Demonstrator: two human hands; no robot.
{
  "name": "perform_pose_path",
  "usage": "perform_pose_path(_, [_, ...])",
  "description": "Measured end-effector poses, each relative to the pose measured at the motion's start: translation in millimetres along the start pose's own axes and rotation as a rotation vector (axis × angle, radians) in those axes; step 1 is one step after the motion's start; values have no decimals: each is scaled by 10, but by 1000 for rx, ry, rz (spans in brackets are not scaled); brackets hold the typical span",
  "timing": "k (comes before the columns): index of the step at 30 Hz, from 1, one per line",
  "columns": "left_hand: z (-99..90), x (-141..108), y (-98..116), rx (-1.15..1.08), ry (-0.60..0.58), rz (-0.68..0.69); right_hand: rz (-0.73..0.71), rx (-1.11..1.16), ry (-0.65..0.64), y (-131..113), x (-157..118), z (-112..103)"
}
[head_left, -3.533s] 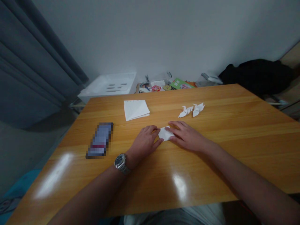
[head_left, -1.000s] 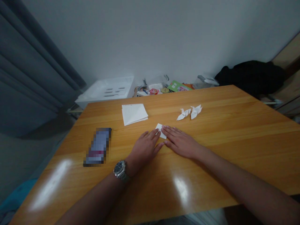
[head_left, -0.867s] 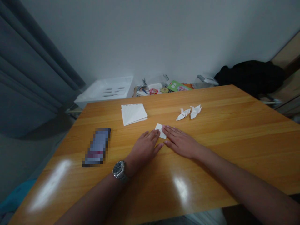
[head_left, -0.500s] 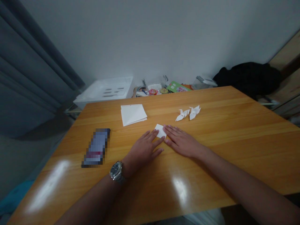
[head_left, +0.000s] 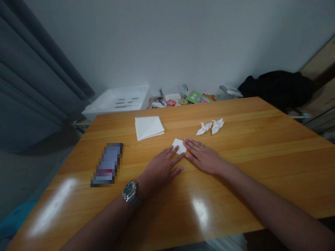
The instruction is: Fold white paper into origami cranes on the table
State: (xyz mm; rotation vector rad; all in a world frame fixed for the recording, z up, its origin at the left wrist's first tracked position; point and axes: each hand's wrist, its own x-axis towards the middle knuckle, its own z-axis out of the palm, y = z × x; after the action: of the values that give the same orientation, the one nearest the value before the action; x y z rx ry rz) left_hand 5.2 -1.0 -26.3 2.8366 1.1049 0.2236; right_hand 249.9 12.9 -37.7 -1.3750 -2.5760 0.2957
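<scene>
A small folded white paper (head_left: 179, 145) lies flat near the middle of the wooden table (head_left: 256, 146). My left hand (head_left: 162, 166), with a metal watch on its wrist, rests with fingers spread, its fingertips on the paper's left and lower parts. From the right, my right hand (head_left: 201, 156) lies flat with its fingertips at the paper's right edge. Neither hand grips anything. Beyond my right hand stand two folded paper birds (head_left: 203, 128) (head_left: 217, 126), side by side.
A stack of white sheets (head_left: 148, 128) lies behind my left hand, and a phone (head_left: 108, 164) with a blurred screen is farther left. Past the table's far edge are a white tray (head_left: 117, 99), assorted small items and a black cloth (head_left: 277, 87).
Both hands have shifted very slightly to the right at the paper, and a little more of its upper face shows between them. The other objects have not moved.
</scene>
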Motion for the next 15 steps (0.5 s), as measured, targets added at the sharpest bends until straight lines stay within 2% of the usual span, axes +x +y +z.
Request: perform_pose_path(15, [30,15,-9,-23,-2,12,-66,35,29,120,-7,30])
